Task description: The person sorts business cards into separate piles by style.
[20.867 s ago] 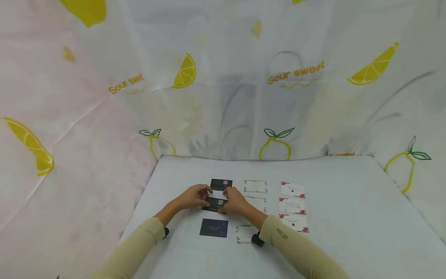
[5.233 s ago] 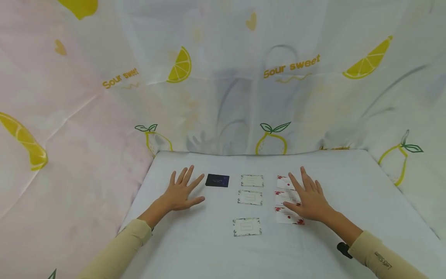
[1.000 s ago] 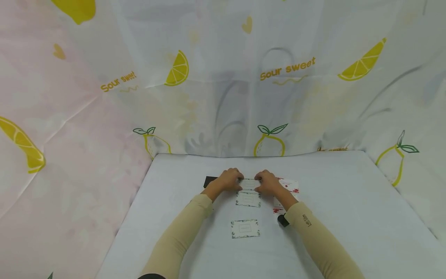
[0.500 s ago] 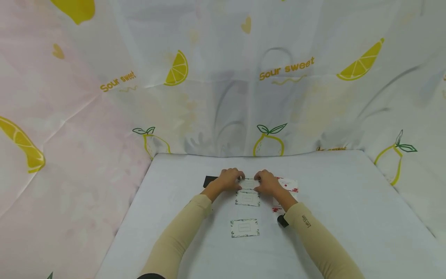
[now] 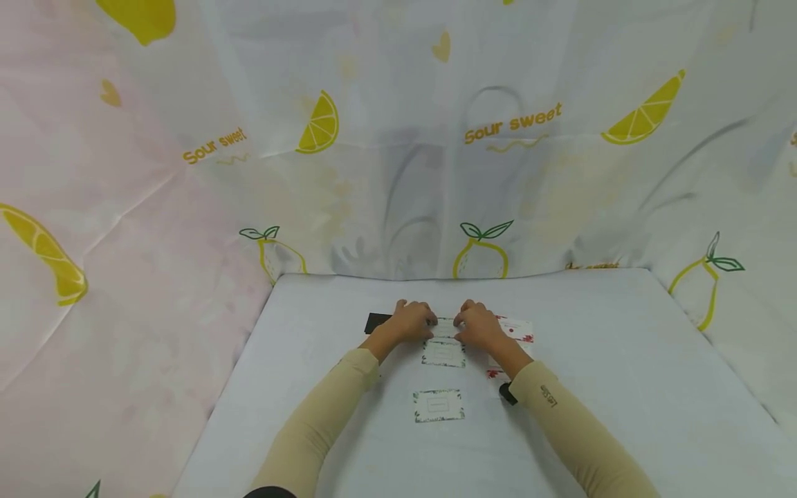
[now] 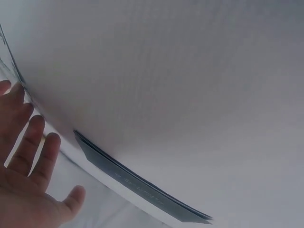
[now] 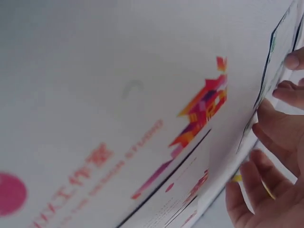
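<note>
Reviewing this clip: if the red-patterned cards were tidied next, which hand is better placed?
Probably the right hand: it is right beside the red-patterned cards, its forearm over that column. The left hand is at the opposite end of the leafy-bordered card, nearer the dark cards.

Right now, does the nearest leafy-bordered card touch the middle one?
Apart. The head view shows white table between the nearest card and the middle card.

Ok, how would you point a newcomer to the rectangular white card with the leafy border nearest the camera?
On the flat white table, find the middle column of leaf-edged rectangular white cards. The wanted card lies at its near end. It stands apart: a gap separates it from the other two, which lie close together.
</note>
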`<state>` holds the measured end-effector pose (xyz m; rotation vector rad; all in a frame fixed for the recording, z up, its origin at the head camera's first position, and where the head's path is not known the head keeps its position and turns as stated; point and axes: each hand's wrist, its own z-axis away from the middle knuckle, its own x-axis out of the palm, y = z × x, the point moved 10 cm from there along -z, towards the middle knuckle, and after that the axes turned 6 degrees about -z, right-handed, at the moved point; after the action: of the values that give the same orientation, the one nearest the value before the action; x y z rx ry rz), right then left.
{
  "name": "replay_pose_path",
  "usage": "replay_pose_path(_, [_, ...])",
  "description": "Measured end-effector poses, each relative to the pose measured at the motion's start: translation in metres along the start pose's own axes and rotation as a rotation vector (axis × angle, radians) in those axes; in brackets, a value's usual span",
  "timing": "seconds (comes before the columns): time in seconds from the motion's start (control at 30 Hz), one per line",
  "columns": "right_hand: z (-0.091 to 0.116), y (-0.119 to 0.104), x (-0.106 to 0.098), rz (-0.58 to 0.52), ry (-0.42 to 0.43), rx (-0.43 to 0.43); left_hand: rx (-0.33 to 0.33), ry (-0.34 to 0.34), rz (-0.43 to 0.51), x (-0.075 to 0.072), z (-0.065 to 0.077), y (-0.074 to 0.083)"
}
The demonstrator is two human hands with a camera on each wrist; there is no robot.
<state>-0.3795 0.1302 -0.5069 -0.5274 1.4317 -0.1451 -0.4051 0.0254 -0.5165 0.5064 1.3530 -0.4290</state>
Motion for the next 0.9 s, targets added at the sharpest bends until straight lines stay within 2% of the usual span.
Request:
replay_pose_path(0.27, [0.004,-0.002,0.003,-0.028,-0.042,-0.017,0.031,0.026,-0.056,-0.006,0.001,0.002])
replay_pose_path(0.43, [0.009,-0.004,-0.001,0.014,0.008,-0.05,0.048,0.081,-0.048,-0.014,0.008,0.001])
replay_pose_path(0.53, [0.016,-0.009,-0.006,0.056,0.059,-0.105,0.063,0.087,-0.049,-0.014,0.015,0.0])
replay_pose_path(0.67, [0.03,-0.017,-0.01,0.103,0.114,-0.207,0.056,0.043,-0.088,-0.006,0.027,-0.005])
replay_pose_path(0.77, [0.037,-0.018,-0.006,0.109,0.102,-0.23,0.055,0.018,-0.119,0.0,0.038,-0.01])
replay_pose_path(0.9, [0.045,-0.018,-0.004,0.096,0.066,-0.228,0.073,0.022,-0.136,0.001,0.051,-0.014])
